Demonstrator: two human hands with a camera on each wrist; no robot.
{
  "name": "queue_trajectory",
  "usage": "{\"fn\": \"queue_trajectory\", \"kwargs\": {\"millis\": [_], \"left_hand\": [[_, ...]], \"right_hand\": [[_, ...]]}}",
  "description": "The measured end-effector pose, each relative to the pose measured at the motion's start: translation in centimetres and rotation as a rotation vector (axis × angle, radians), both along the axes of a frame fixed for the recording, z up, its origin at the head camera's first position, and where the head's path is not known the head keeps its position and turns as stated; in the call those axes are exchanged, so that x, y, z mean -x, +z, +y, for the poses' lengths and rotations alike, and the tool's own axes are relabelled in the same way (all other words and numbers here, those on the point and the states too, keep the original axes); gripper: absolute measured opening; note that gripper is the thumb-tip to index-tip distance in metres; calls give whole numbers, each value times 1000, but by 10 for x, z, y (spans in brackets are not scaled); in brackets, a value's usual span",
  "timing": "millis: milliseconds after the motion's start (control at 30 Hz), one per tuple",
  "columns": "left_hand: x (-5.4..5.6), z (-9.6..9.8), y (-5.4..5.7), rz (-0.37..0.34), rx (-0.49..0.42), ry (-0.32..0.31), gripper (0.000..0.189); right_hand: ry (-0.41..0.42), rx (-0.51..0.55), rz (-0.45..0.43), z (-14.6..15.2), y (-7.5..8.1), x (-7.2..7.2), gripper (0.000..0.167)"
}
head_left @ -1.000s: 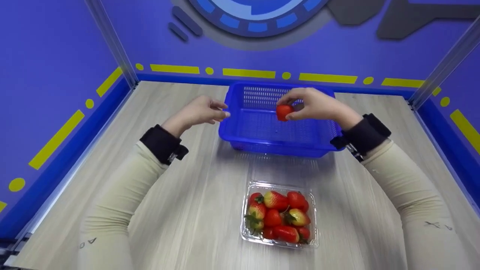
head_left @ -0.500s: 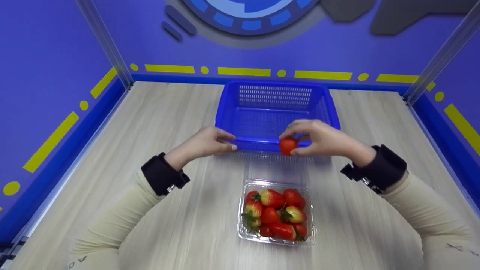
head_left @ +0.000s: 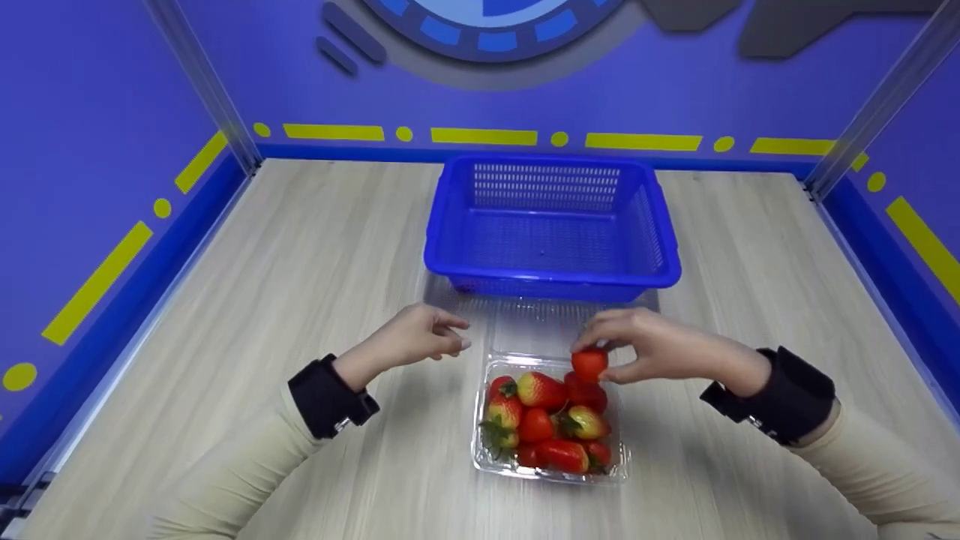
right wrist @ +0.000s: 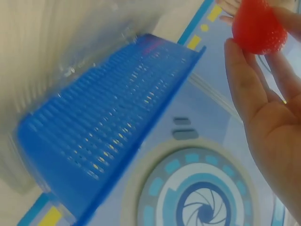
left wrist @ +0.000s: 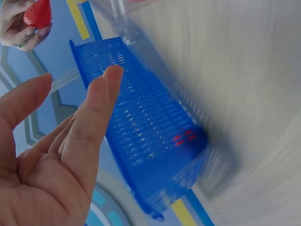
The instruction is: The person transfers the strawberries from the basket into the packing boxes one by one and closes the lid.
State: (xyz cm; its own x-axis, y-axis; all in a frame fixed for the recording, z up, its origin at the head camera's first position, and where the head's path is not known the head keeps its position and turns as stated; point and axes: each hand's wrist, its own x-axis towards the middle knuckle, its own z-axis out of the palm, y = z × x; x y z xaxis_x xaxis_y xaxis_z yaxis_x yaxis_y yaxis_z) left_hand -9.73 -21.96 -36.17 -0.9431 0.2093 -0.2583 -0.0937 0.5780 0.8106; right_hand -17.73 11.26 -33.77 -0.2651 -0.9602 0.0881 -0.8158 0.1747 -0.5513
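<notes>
My right hand pinches a red strawberry between thumb and fingertips, over the far right corner of a clear plastic punnet. The held strawberry shows close up in the right wrist view, its leaves not visible there. Several strawberries, some red and some partly pale with green leaves, fill the punnet. To the left of the punnet, my left hand hovers with loosely bent fingers and nothing in its grasp.
Behind the punnet stands a blue slotted basket. Red patches show through its slots near one lower corner in the left wrist view. The punnet's clear lid lies folded back toward the basket. Blue walls bound the wooden table.
Both hands have come back from the basket toward me. The right hand has carried the strawberry from above the basket to above the punnet; the left hand stays unloaded.
</notes>
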Motion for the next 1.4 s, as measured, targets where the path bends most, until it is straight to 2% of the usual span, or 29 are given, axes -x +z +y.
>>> {"fn": "queue_trajectory", "kwargs": {"millis": [167, 400, 533, 700, 867, 1033, 1400], "left_hand": [[-4, 7, -16, -24, -25, -12, 44], [-6, 16, -36, -90, -39, 10, 38], [-5, 19, -41, -109, -65, 27, 32], [-4, 23, -47, -115, -90, 22, 31], [-4, 26, -49, -103, -99, 24, 33], [-3, 26, -46, -96, -96, 27, 35], [-9, 28, -49, -111, -109, 44, 35]], "right_hand": [[13, -19, -14, 4, -12, -12, 32], [31, -19, 38, -2, -27, -22, 30], [21, -49, 51, -8, -32, -25, 30], [8, -59, 35, -10, -37, -30, 30], [-5, -42, 93, -11, -40, -33, 30], [-26, -70, 174, -16, -37, -36, 32], [-42, -62, 220, -16, -35, -37, 37]]}}
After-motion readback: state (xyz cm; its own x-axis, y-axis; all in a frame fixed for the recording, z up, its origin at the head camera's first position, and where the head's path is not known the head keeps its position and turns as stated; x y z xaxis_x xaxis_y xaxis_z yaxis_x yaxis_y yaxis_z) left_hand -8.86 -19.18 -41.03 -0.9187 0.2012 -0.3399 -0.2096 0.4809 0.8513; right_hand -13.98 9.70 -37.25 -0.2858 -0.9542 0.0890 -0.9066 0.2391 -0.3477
